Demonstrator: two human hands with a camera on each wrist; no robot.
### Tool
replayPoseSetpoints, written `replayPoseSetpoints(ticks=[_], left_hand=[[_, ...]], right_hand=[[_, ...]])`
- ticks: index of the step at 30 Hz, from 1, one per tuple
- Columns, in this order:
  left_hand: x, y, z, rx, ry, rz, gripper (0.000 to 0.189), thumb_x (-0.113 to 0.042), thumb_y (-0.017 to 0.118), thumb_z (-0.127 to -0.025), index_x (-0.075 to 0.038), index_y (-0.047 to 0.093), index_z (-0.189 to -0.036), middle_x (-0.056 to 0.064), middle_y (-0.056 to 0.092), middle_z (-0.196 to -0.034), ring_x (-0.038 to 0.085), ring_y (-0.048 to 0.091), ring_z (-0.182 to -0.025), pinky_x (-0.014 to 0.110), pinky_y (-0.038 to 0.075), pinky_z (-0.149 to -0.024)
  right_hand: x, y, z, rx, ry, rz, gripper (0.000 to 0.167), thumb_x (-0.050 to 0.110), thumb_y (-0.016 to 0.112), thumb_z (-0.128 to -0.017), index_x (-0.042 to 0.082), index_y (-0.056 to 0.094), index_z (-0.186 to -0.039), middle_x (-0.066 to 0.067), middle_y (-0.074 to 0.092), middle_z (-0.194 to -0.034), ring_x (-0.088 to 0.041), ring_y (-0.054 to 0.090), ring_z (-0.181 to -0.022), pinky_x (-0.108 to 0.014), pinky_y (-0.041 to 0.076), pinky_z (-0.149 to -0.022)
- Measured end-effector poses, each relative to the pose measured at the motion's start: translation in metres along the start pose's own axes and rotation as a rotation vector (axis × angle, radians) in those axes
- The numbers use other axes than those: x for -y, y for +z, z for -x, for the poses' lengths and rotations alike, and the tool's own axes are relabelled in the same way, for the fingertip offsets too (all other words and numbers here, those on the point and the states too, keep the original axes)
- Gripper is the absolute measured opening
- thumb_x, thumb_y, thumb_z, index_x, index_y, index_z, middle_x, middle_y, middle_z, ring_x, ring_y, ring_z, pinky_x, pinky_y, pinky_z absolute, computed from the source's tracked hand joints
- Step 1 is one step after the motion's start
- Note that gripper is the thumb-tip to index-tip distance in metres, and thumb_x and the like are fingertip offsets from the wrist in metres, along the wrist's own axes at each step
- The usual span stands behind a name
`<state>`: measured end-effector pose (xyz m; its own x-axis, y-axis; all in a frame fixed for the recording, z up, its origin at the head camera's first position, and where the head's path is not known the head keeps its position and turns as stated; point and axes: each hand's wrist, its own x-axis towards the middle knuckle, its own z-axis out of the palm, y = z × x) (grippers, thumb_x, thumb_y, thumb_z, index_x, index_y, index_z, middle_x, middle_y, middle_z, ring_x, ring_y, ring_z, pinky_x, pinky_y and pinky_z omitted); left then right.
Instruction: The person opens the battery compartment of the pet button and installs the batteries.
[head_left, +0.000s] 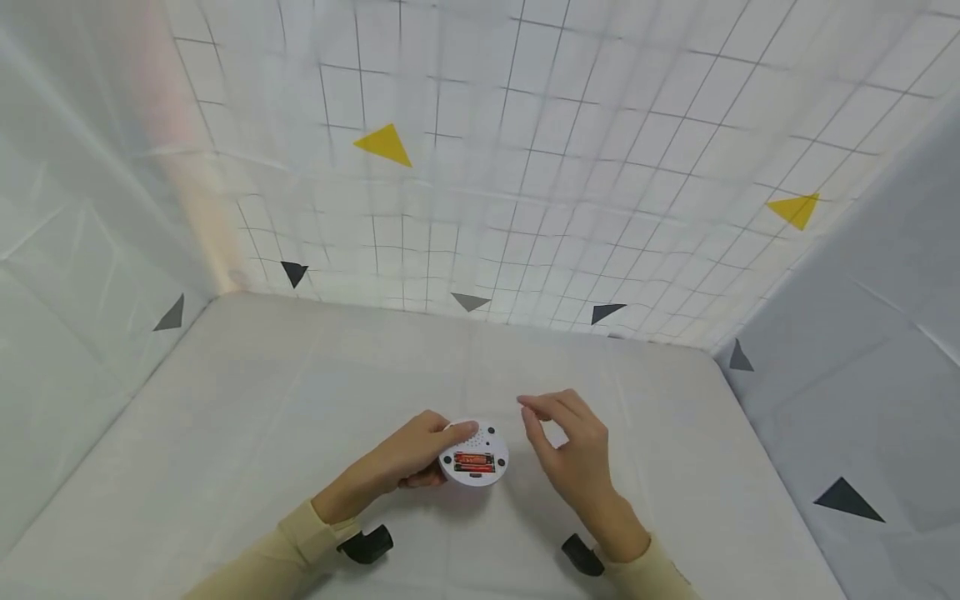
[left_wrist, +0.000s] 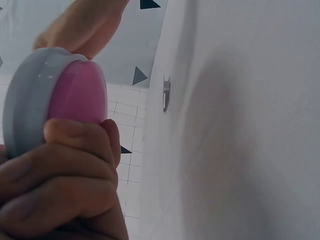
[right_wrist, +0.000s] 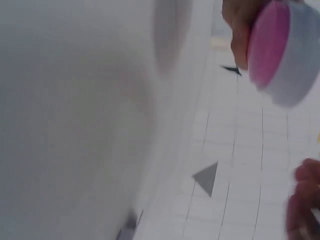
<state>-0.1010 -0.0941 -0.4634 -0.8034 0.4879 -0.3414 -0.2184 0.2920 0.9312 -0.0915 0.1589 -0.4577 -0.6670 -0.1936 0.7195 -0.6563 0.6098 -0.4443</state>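
Observation:
My left hand (head_left: 420, 448) holds a round white-and-pink device (head_left: 459, 448) tilted up off the table, thumb on the white face and fingers curled underneath. That white face has speaker holes, dark round feet and an uncovered battery compartment with two red batteries (head_left: 474, 462) side by side. In the left wrist view the fingers press around the pink dome (left_wrist: 80, 95) on its other side. My right hand (head_left: 577, 450) hovers to the right, apart from the device, thumb and index tips close together and nothing visible between them.
A small pale piece (left_wrist: 166, 94) lies on the white-covered table (head_left: 337, 358) in the left wrist view. White sheets with grid lines and yellow, grey and black triangles form the walls. Black wrist cameras (head_left: 365, 546) sit by both sleeves.

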Motion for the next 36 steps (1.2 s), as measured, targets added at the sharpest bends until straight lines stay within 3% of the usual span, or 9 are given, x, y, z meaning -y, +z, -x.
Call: replayPoseSetpoints(ticks=[4,6,10,14,19,26,36], left_hand=[[-0.001,0.000,0.001,-0.017,-0.007,-0.008,0.055,-0.058,0.061,-0.102,-0.007,0.076,-0.088,0.002,0.063,-0.058,0.010,0.038,-0.038,0.020,0.026,-0.037],[-0.001,0.000,0.001,-0.022,-0.006,-0.010,0.055,-0.058,0.061,-0.102,-0.007,0.075,-0.087,0.002,0.063,-0.057,0.009,0.038,-0.038,0.020,0.026,-0.037],[-0.002,0.001,0.003,-0.028,-0.007,-0.019,0.054,-0.058,0.061,-0.102,-0.007,0.075,-0.090,0.002,0.064,-0.059,0.010,0.039,-0.039,0.021,0.026,-0.037],[-0.003,0.001,0.004,-0.023,-0.002,-0.017,0.053,-0.057,0.061,-0.102,-0.007,0.076,-0.092,0.002,0.065,-0.061,0.010,0.039,-0.040,0.021,0.025,-0.038],[-0.004,0.002,0.004,-0.017,0.004,-0.005,0.052,-0.056,0.062,-0.102,-0.007,0.075,-0.091,0.002,0.065,-0.061,0.009,0.039,-0.040,0.020,0.025,-0.037],[-0.005,0.002,0.006,-0.026,0.005,-0.008,0.053,-0.056,0.062,-0.103,-0.006,0.075,-0.090,0.002,0.064,-0.060,0.009,0.039,-0.039,0.020,0.026,-0.037],[-0.003,0.002,0.005,-0.037,-0.006,-0.009,0.054,-0.058,0.062,-0.101,-0.007,0.075,-0.089,0.001,0.064,-0.059,0.009,0.039,-0.039,0.020,0.025,-0.037]], right_hand=[[-0.016,-0.006,0.001,0.192,0.243,0.173,0.032,0.012,0.082,-0.092,0.009,0.075,-0.123,-0.007,0.072,-0.117,-0.024,0.070,-0.102,-0.037,0.060,-0.086],[-0.021,-0.008,0.002,0.294,0.324,0.236,0.043,0.014,0.083,-0.091,0.004,0.070,-0.130,-0.014,0.069,-0.127,-0.033,0.067,-0.114,-0.048,0.058,-0.094],[-0.028,-0.010,0.005,0.469,0.416,0.300,0.059,0.019,0.085,-0.091,-0.003,0.062,-0.140,-0.024,0.060,-0.143,-0.043,0.054,-0.136,-0.058,0.046,-0.111],[-0.034,-0.011,0.008,0.578,0.460,0.333,0.058,0.018,0.085,-0.090,-0.004,0.063,-0.138,-0.027,0.058,-0.146,-0.046,0.052,-0.138,-0.059,0.044,-0.113],[-0.040,-0.010,0.012,0.619,0.444,0.346,0.040,0.010,0.086,-0.087,-0.002,0.071,-0.122,-0.022,0.066,-0.132,-0.043,0.061,-0.126,-0.055,0.050,-0.108],[-0.043,-0.010,0.014,0.572,0.413,0.340,0.034,0.007,0.089,-0.082,0.000,0.075,-0.112,-0.019,0.071,-0.119,-0.038,0.066,-0.116,-0.053,0.053,-0.102],[-0.039,-0.015,0.010,0.593,0.501,0.372,0.026,0.013,0.090,-0.081,0.005,0.076,-0.102,-0.006,0.070,-0.093,-0.019,0.062,-0.084,-0.041,0.055,-0.080]])
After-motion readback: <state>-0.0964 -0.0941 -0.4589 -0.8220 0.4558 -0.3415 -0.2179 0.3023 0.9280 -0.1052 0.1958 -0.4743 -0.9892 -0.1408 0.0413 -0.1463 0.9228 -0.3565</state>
